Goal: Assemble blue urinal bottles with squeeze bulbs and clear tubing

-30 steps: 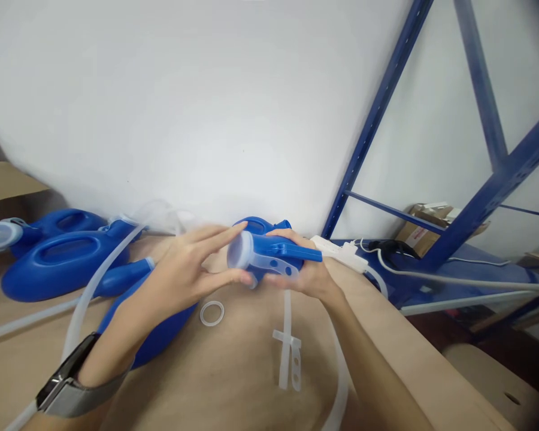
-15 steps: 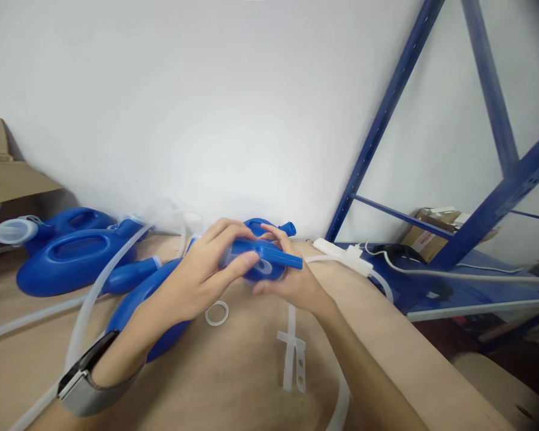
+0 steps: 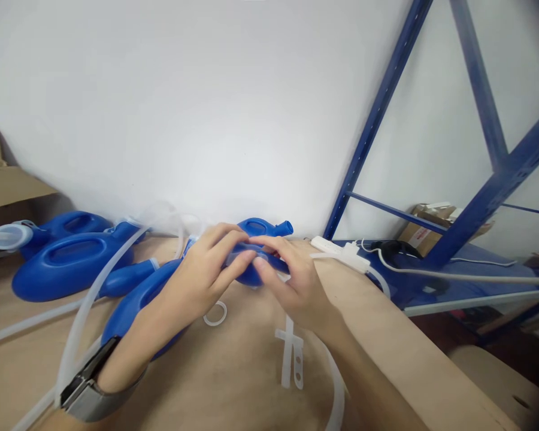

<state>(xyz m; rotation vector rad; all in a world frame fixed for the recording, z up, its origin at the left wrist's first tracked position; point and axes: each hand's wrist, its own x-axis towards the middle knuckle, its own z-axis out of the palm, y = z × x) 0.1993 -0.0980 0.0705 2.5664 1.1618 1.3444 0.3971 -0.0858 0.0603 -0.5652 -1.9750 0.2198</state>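
Observation:
Both hands meet over a small blue plastic part (image 3: pixel 251 272) held just above the cardboard-covered table (image 3: pixel 233 383). My left hand (image 3: pixel 202 275), with a watch on its wrist, has its fingers curled over the part from the left. My right hand (image 3: pixel 291 281) covers it from the right, fingers pressed on its top. Most of the part is hidden under the fingers. A clear silicone ring (image 3: pixel 215 314) lies on the table just below my left hand. A translucent strap (image 3: pixel 290 350) lies below my right hand.
Several blue plastic bottles with handles (image 3: pixel 72 266) lie at the left, another one (image 3: pixel 263 227) behind the hands. Clear tubing (image 3: pixel 90 299) curves across the left. A white power strip (image 3: pixel 341 252) and cables lie on the blue shelf frame (image 3: pixel 476 203) at right. Cardboard boxes (image 3: pixel 4 185) stand far left.
My left fingers have closed over the blue part's clear end, and my right hand has come over its top. The part has sunk lower, toward the table.

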